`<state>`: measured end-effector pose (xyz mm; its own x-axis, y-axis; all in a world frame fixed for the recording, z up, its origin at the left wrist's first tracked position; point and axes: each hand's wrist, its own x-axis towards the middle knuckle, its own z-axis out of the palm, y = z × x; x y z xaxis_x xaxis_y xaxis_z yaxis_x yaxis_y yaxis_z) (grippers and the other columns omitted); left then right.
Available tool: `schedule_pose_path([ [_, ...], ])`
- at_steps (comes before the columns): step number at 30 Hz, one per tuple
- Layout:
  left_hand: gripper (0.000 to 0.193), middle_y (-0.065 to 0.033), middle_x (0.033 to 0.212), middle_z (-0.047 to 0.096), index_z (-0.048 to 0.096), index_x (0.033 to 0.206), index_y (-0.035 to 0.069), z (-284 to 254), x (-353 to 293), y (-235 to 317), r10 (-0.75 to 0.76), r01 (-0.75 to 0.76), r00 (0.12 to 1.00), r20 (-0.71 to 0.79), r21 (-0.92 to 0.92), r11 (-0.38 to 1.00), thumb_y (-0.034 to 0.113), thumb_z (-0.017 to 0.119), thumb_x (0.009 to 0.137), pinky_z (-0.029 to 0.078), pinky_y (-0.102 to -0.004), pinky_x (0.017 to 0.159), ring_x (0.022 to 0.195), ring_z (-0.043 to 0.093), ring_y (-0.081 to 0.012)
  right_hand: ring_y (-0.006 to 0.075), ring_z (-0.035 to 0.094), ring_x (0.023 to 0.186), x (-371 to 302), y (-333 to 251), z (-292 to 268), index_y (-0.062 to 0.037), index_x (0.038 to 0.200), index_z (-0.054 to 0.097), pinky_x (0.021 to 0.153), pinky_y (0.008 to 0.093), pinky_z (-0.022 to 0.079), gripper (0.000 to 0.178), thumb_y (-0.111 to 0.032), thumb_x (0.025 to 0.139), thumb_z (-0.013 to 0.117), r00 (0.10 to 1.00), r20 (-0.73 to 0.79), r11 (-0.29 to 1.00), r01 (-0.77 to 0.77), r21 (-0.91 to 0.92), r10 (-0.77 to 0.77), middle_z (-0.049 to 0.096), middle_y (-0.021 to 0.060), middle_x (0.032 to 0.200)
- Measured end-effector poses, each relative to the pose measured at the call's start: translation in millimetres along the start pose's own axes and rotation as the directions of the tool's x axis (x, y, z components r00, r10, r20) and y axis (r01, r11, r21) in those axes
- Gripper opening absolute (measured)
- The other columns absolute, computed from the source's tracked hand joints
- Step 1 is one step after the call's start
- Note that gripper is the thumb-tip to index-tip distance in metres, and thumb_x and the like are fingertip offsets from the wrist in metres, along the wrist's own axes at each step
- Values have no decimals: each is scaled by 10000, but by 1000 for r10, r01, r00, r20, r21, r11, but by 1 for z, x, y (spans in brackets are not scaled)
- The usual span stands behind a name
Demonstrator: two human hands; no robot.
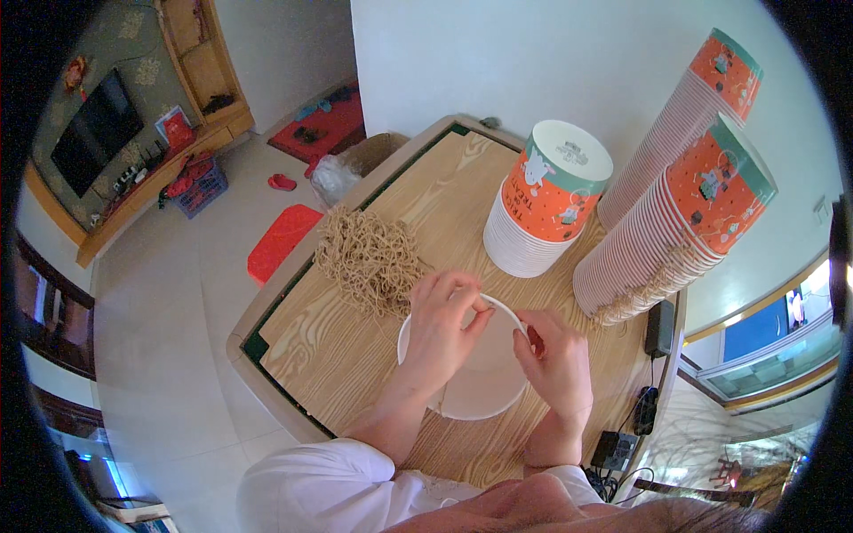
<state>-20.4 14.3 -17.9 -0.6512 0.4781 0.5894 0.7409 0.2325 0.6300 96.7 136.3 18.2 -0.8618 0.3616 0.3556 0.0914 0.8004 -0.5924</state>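
A round paper bucket (484, 386) with a white inside stands mouth-up between my hands at the near part of the table. My left hand (442, 327) is closed in a pinch at its far rim; whether a strand of twine is also between the fingertips is too small to tell. On the right side of the rim, my right hand (560, 360) grips the bucket between thumb and fingers. A loose tangled heap of tan twine (369, 259) lies just beyond my left hand, and a thin strand trails from it toward the bucket.
An upside-down stack of orange-and-green paper buckets (549, 200) stands at the far middle. Two taller stacks rise at right, the nearer stack (653, 235) with twine strands on its side. Black power adapters (613, 450) and cables sit by the right edge. A red stool (283, 242) stands left.
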Motion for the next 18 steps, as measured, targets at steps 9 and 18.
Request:
schedule_pose_path([
  [9, 217, -47, 900, 621, 611, 763, 103, -1, -1, 0, 92, -96, 994, -60, -61, 994, 71, 792, 647, 444, -412, 810, 906, 579, -278, 279, 614, 646, -13, -5, -9, -80, 1021, 640, 570, 378, 494, 227, -98, 796, 656, 1000, -12, 1000, 0, 8, 0, 594, 103, 779],
  [18, 171, -30, 1036, 607, 629, 783, 125, -3, 1, 8, 97, -109, 990, -106, -106, 988, 71, 762, 691, 409, -412, 865, 993, 533, -276, 181, 562, 544, -7, 16, -12, -44, 1026, 623, 528, 298, 455, 228, -56, 800, 645, 974, -73, 976, -215, 21, 216, 572, 96, 645],
])
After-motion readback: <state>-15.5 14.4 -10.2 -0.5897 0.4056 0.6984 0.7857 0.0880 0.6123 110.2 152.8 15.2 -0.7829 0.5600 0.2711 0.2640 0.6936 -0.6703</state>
